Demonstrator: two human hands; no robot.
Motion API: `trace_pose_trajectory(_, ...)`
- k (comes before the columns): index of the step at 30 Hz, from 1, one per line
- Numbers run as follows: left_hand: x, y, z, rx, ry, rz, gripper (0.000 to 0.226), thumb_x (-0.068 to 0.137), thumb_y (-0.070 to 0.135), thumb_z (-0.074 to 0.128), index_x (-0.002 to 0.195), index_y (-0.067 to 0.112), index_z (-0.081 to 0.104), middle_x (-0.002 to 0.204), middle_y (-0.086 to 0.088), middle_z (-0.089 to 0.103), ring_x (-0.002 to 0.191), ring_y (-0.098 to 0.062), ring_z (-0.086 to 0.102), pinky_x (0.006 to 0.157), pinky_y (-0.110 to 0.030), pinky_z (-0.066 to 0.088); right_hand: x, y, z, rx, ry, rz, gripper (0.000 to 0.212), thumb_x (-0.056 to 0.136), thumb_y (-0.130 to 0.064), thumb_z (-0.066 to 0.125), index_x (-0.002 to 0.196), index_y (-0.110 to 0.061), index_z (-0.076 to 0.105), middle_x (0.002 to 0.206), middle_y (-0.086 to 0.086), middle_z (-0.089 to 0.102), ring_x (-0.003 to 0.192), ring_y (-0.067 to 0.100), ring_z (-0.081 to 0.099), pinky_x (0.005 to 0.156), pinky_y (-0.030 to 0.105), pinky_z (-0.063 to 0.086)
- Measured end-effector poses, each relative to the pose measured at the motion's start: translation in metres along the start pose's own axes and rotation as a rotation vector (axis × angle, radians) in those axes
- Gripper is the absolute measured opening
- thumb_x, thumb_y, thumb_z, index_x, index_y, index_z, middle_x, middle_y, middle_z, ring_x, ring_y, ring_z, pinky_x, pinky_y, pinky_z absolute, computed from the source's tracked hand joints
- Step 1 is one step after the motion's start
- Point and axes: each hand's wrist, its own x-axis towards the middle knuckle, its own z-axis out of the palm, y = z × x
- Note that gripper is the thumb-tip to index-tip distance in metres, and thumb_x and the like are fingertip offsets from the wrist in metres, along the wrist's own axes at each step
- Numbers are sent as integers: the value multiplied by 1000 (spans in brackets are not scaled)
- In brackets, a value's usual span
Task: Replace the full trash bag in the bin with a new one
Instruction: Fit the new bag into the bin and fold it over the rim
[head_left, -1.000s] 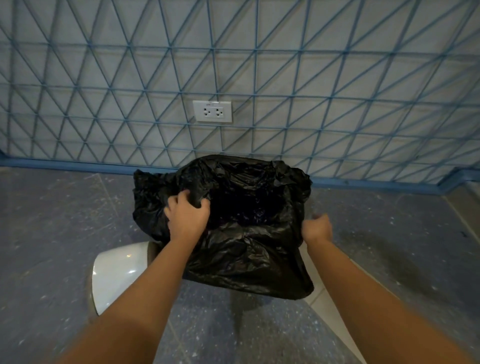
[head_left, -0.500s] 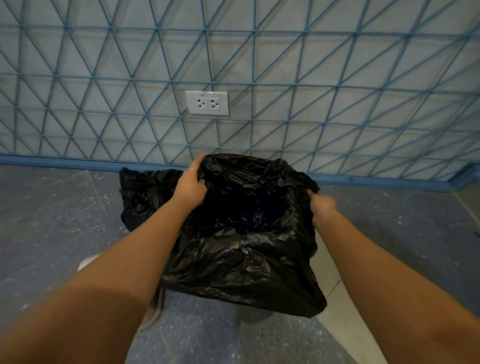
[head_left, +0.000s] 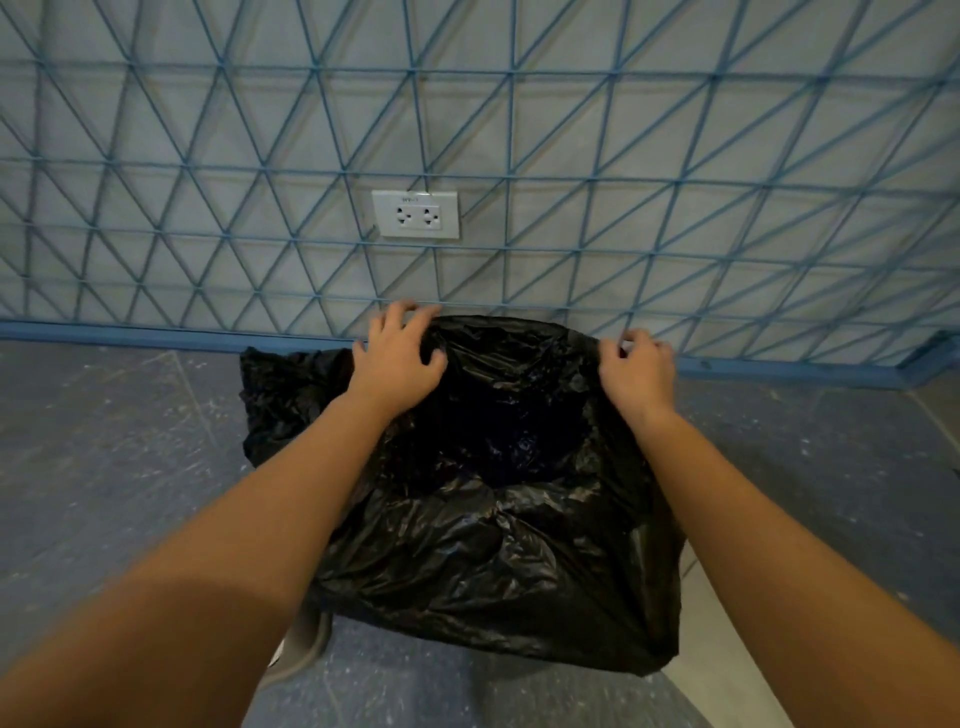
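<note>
A black trash bag (head_left: 498, 545) is draped over the bin, which it hides completely. Its mouth gapes dark in the middle. My left hand (head_left: 397, 361) lies on the bag's far left rim, fingers spread and reaching over the edge by the wall. My right hand (head_left: 636, 371) is at the far right rim with its fingers curled onto the plastic edge. More crumpled black plastic (head_left: 283, 395) bulges out to the left of the bin; I cannot tell whether it is a separate bag.
A tiled wall with blue lines and a white power socket (head_left: 415, 214) stands right behind the bin, with a blue skirting (head_left: 130, 335) along the grey floor. A white lid (head_left: 301, 654) lies on the floor at the lower left, mostly behind my left forearm.
Both hands have moved from the bag's near and side edges up to its far rim by the wall. The left hand's fingers have spread out.
</note>
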Motion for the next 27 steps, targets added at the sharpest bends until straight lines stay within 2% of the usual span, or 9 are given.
trace_pose_trajectory(3, 13, -1, 6, 1, -196, 118, 57, 93, 23, 51, 145, 31, 28, 140, -10, 38, 129, -32, 36, 108, -50, 34, -21, -18, 6, -128, -193, -176, 59, 89, -36, 55, 140, -13, 36, 140, 16, 38, 128, 34, 40, 103, 41, 37)
trace_pose_trajectory(6, 16, -3, 14, -37, -214, 43, 56, 93, 15, 51, 144, 28, 31, 135, -14, 45, 123, -34, 44, 105, -44, 38, -29, -11, 14, -151, -318, -160, 54, 90, -16, 52, 141, -17, 33, 127, 18, 52, 116, 33, 50, 90, 34, 44)
trace_pose_trajectory(9, 13, -10, 16, -169, -192, -105, 45, 94, 10, 49, 137, 20, 43, 131, -17, 53, 119, -33, 50, 100, -38, 43, -21, -7, 11, -108, -386, 7, 20, 89, -8, 49, 108, -5, 55, 99, 16, 55, 103, 33, 56, 72, 27, 38)
trace_pose_trajectory(11, 12, -11, 15, -166, -204, -156, 42, 93, 10, 50, 134, 16, 45, 129, -20, 55, 116, -35, 52, 96, -39, 44, -17, -9, 10, -153, -414, 32, 7, 89, -8, 49, 91, -4, 54, 92, 13, 50, 89, 28, 52, 70, 26, 36)
trace_pose_trajectory(14, 9, -3, 10, -60, -255, -199, 49, 92, 15, 53, 139, 15, 38, 135, -21, 46, 122, -36, 46, 99, -42, 40, -17, -14, 10, -175, -414, 35, 16, 89, -8, 50, 74, -4, 51, 85, 13, 53, 87, 26, 49, 70, 27, 37)
trace_pose_trajectory(16, 0, 8, 7, 178, -145, -125, 58, 90, 22, 55, 142, 18, 30, 142, -17, 31, 131, -37, 32, 107, -50, 30, -20, -17, 7, -160, -441, 26, 13, 89, -13, 57, 92, -1, 60, 96, 17, 61, 98, 31, 56, 72, 29, 40)
trace_pose_trajectory(19, -15, 28, 13, 307, 108, 305, 62, 81, 14, 47, 142, 15, 34, 142, -15, 34, 133, -38, 30, 112, -55, 22, -21, -21, 5, -94, -441, -21, 51, 83, -25, 67, 126, -6, 48, 124, 16, 56, 117, 31, 52, 88, 32, 44)
trace_pose_trajectory(21, -21, 41, 19, 273, 45, 490, 60, 80, 12, 41, 140, 13, 38, 138, -13, 40, 129, -34, 37, 109, -45, 32, -20, -24, 7, -100, -385, -131, 61, 83, -28, 66, 135, -11, 39, 134, 15, 50, 124, 30, 47, 98, 34, 41)
trace_pose_trajectory(27, -25, 38, 37, 474, -293, 417, 52, 93, 18, 38, 144, 17, 30, 143, -7, 30, 130, -25, 31, 96, -37, 39, -18, -24, 16, -187, -377, -330, 53, 97, -39, 41, 147, -28, 27, 153, 3, 28, 141, 24, 27, 112, 36, 28)
